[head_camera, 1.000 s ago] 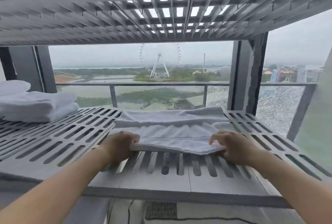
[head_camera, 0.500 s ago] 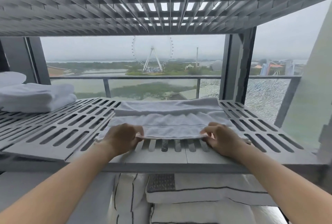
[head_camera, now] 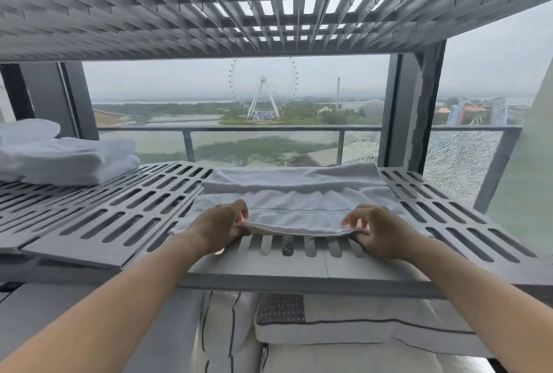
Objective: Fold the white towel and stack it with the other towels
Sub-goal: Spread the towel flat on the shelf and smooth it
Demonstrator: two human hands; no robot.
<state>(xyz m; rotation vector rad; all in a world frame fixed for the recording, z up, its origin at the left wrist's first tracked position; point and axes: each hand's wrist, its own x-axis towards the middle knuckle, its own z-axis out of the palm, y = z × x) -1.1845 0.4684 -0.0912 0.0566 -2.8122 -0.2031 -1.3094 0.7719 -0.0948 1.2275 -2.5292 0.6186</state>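
There, spread across the middle of the slotted grey shelf (head_camera: 119, 223): the white towel (head_camera: 299, 190), terry-textured and partly folded, with a thick doubled fold along its far side and a narrow woven band running across near the front. Front edge raised just off the shelf, pinched at one corner by the left hand (head_camera: 220, 227) and at the other by the right hand (head_camera: 380, 233), thumb and fingertips of each closed on the cloth. At the shelf's far left end, well apart, a stack of folded white towels (head_camera: 68, 160). Under the shelf, white pillows (head_camera: 344, 333) with dark piping. Above the shelf, another slotted tier (head_camera: 149, 19). Beyond the shelf, a glass railing (head_camera: 269, 129) and a Ferris wheel (head_camera: 263, 94) in haze.
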